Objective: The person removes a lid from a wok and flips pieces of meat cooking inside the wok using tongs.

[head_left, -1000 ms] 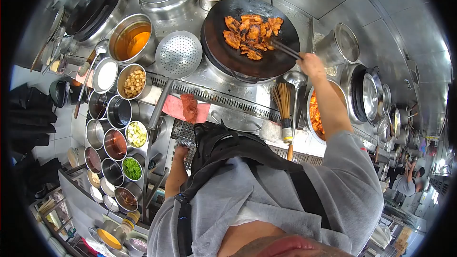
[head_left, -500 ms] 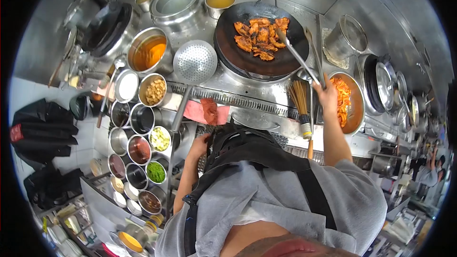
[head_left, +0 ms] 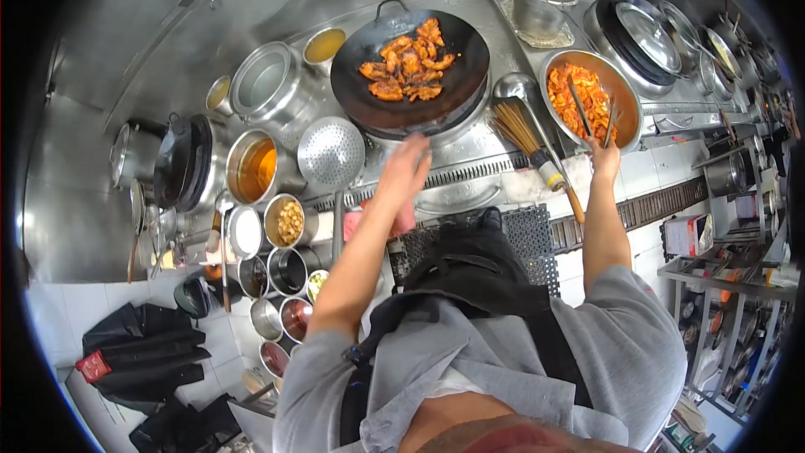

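Browned meat pieces (head_left: 409,63) lie in a black wok (head_left: 461,75) on the stove. My left hand (head_left: 407,169) is just below the wok's near rim, fingers apart and slightly blurred, holding nothing. On the right, my right hand (head_left: 605,156) grips metal tongs (head_left: 580,109), whose arms reach into a steel bowl (head_left: 635,117) of red-orange marinated pieces (head_left: 579,88). A bamboo brush (head_left: 518,130) and a ladle (head_left: 516,88) lie between the wok and the bowl.
Left of the wok are a perforated skimmer (head_left: 330,152), a pot of orange liquid (head_left: 251,166) and several ingredient tins. A strainer on a pot (head_left: 541,0) stands behind the bowl. Lidded cookware (head_left: 646,38) is further right.
The view has turned right. My left hand has risen from beside the body to the wok's front. My right hand has moved with the tongs from the wok to the bowl.
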Action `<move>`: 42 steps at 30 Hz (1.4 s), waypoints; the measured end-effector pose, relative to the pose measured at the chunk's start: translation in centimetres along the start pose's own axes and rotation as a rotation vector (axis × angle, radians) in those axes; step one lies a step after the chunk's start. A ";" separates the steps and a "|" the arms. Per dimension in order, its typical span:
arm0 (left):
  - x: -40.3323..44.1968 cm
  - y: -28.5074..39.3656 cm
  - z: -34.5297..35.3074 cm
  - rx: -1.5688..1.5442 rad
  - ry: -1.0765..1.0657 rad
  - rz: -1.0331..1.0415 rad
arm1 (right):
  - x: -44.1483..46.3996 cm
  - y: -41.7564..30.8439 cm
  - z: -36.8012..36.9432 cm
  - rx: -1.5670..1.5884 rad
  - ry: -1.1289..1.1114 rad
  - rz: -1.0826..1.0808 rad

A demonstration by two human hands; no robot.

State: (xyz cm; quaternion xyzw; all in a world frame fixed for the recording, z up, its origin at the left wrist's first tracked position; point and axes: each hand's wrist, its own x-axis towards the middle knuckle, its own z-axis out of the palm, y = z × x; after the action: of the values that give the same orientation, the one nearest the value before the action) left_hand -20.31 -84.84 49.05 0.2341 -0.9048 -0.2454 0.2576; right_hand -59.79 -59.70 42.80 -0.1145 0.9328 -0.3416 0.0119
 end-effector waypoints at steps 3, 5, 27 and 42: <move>5.2 -0.5 2.8 0.049 0.093 0.102 | 0.6 1.7 -0.9 0.013 -0.135 0.123; 6.4 -1.3 4.5 0.366 -0.207 -0.156 | -0.4 2.1 -2.8 -0.017 -0.050 0.105; 7.4 -0.7 9.1 0.545 -0.015 -0.366 | -12.1 38.5 -3.5 -0.331 -0.528 -0.151; 7.8 -1.1 11.2 0.659 0.096 -0.358 | -9.2 23.6 11.3 -0.037 -0.844 -0.126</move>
State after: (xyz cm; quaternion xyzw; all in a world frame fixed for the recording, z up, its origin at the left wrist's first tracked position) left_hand -32.37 -86.36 42.83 0.4703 -0.8668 0.0289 0.1635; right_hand -54.52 -47.37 18.47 -0.3013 0.8433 -0.2479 0.3696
